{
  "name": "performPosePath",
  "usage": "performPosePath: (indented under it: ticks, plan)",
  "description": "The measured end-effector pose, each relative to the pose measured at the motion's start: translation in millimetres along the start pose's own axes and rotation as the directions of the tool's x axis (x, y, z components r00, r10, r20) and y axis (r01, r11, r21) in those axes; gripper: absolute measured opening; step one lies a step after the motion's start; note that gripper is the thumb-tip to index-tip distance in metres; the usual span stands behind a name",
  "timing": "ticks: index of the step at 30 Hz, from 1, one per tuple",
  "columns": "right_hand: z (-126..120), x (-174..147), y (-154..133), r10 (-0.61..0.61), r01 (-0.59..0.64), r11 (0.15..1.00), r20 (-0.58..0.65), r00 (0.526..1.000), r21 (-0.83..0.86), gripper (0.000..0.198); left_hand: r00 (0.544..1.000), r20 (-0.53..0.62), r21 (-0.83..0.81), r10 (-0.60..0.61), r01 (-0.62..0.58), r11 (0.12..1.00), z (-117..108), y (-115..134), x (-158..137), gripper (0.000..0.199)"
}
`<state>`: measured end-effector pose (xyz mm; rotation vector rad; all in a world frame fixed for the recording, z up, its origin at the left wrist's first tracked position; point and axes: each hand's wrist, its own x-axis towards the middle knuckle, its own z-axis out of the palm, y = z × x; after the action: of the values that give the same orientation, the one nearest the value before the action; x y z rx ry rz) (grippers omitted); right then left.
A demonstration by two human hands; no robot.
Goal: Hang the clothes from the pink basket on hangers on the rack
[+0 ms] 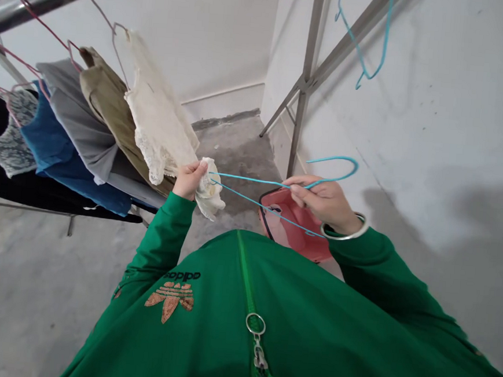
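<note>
My left hand [189, 179] pinches a small bunched cream cloth item [210, 192], whose kind I cannot make out, in the middle of the view. One end of a light blue wire hanger [252, 179] reaches into or against this cloth. Around the hanger's neck, below its curved hook, the fingers of my right hand [322, 203] are closed. A cream lace-edged garment [157, 105] hangs just behind my left hand, partly covered by it.
Several garments, among them a blue one [58, 144] and an olive one [104, 113], hang on pink hangers from a metal rail [43, 3] at left. A pink basket [292, 221] stands on the floor below my right hand. Another blue hanger [388, 31] hangs at upper right, near metal rack legs [300, 117].
</note>
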<state>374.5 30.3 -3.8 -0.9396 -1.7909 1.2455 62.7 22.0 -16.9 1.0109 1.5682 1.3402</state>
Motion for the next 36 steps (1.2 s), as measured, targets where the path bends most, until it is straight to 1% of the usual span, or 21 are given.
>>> performPosePath:
  ticks: [2,3,5,7,8,11,13,15,17,18,19,20,21,22,23,25,27,29,30,33,36]
  plan:
    - [21,8,8,-0.032,0.033,0.999,0.032,0.999,-0.021,0.027,0.99,0.092,0.35,0.105,-0.131,0.928,10,0,-9,0.032]
    - [32,13,13,-0.055,0.056,0.998,0.052,0.997,-0.025,0.027,0.976,0.165,0.529,0.142,-0.209,0.823,15,1,-14,0.028]
    - [52,22,22,-0.108,0.109,0.994,0.069,0.992,-0.012,0.027,0.941,0.31,0.786,0.139,-0.335,0.519,27,6,-25,0.024]
    - [65,30,31,-0.154,0.153,0.988,0.048,0.987,0.028,0.027,0.917,0.386,0.883,0.1,-0.399,0.246,34,11,-32,0.026]
    - [68,33,35,-0.165,0.163,0.985,0.032,0.986,0.057,0.028,0.907,0.407,0.895,0.105,-0.419,0.153,35,14,-34,0.028]
    - [64,39,41,-0.166,0.162,0.975,0.012,0.986,0.15,0.028,0.859,0.451,0.883,0.243,-0.469,0.016,30,19,-30,0.026]
    - [54,43,42,-0.179,0.173,0.972,0.02,0.984,0.159,0.028,0.826,0.474,0.868,0.305,-0.497,-0.002,24,20,-25,0.024]
    - [45,47,41,-0.207,0.206,0.975,0.003,0.978,0.088,0.028,0.822,0.493,0.855,0.284,-0.518,0.015,19,18,-21,0.025]
    - [39,51,38,-0.267,0.261,0.963,-0.114,0.957,-0.065,0.029,0.829,0.497,0.85,0.258,-0.525,0.051,18,13,-19,0.027]
    - [38,52,36,-0.315,0.284,0.945,-0.216,0.924,-0.162,0.03,0.83,0.489,0.849,0.269,-0.524,0.073,18,11,-18,0.028]
    - [39,50,34,-0.376,0.299,0.918,-0.33,0.866,-0.261,0.032,0.827,0.479,0.846,0.296,-0.524,0.095,17,9,-18,0.029]
    - [42,47,32,-0.453,0.316,0.88,-0.429,0.782,-0.354,0.032,0.819,0.468,0.841,0.331,-0.528,0.115,17,7,-17,0.031]
    - [47,43,31,-0.538,0.349,0.833,-0.48,0.693,-0.43,0.03,0.807,0.461,0.833,0.369,-0.537,0.133,15,6,-16,0.033]
    - [54,38,31,-0.62,0.406,0.776,-0.465,0.632,-0.483,0.025,0.791,0.456,0.822,0.408,-0.55,0.147,14,5,-15,0.035]
    - [63,32,32,-0.689,0.485,0.715,-0.389,0.611,-0.504,0.018,0.772,0.452,0.809,0.447,-0.566,0.159,12,6,-14,0.038]
    - [85,23,41,-0.746,0.632,0.636,-0.142,0.651,-0.444,0.014,0.732,0.447,0.779,0.514,-0.601,0.178,9,9,-12,0.043]
    - [107,21,55,-0.673,0.648,0.675,0.066,0.737,-0.354,0.023,0.7,0.453,0.747,0.552,-0.636,0.194,6,14,-13,0.045]
    - [126,27,71,-0.569,0.588,0.746,0.16,0.807,-0.313,0.033,0.677,0.474,0.71,0.563,-0.672,0.21,6,20,-17,0.045]
    - [132,32,78,-0.53,0.57,0.768,0.209,0.822,-0.293,0.038,0.668,0.486,0.692,0.564,-0.688,0.219,7,23,-20,0.045]
    - [140,50,93,-0.434,0.553,0.793,0.399,0.808,-0.257,0.049,0.647,0.518,0.635,0.559,-0.729,0.256,8,32,-30,0.041]
    - [133,62,101,-0.314,0.555,0.771,0.574,0.757,-0.311,0.044,0.64,0.519,0.603,0.566,-0.744,0.289,4,40,-35,0.035]
